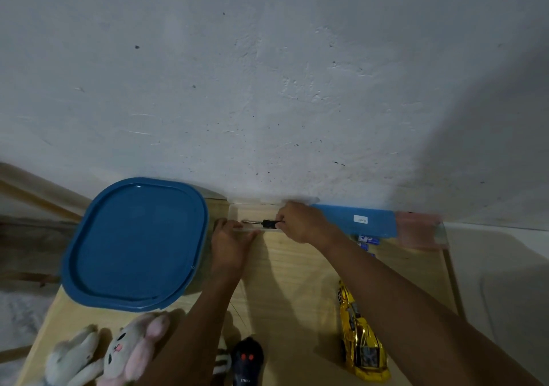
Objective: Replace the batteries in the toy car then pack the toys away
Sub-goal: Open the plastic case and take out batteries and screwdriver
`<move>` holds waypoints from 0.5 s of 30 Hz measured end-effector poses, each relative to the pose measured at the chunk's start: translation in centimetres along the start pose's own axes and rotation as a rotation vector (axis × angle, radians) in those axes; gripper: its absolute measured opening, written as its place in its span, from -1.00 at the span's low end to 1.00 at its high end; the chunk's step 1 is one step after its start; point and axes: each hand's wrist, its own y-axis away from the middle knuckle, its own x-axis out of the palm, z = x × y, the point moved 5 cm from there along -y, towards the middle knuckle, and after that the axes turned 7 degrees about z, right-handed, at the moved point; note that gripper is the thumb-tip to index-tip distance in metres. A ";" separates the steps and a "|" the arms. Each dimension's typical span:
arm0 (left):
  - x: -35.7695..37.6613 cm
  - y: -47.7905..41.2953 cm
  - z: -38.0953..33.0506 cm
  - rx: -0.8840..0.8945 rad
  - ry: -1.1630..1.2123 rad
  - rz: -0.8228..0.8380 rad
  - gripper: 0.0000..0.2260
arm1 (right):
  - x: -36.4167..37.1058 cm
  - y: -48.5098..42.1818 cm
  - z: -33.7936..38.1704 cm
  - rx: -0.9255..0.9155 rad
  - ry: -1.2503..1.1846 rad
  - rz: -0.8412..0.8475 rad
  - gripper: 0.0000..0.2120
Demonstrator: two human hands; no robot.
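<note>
A gold toy car lies on the wooden table at the right front. My right hand is shut on a black-handled screwdriver inside a small clear box against the wall. My left hand rests on the front rim of that clear box, fingers over its edge. A black remote control with red buttons sits at the front edge. Blue batteries lie under my right forearm near a blue lid.
A large bin with a blue lid stands at the left. A plush rabbit lies at the front left corner. A pink clear box is at the back right. A white wall rises right behind the table.
</note>
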 end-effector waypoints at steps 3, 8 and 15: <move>0.4 0.4 0.2 -0.010 -0.022 0.029 -0.67 | 0.0 0.4 0.1 -0.005 0.008 -0.023 -0.77; 0.8 1.0 -0.7 0.128 -0.112 0.007 -0.73 | -0.3 1.3 -0.5 -0.011 -0.045 -0.055 -0.83; 0.7 0.6 -1.4 0.128 -0.083 0.068 -0.84 | -2.3 2.8 -1.9 -0.057 -0.087 -0.028 -0.68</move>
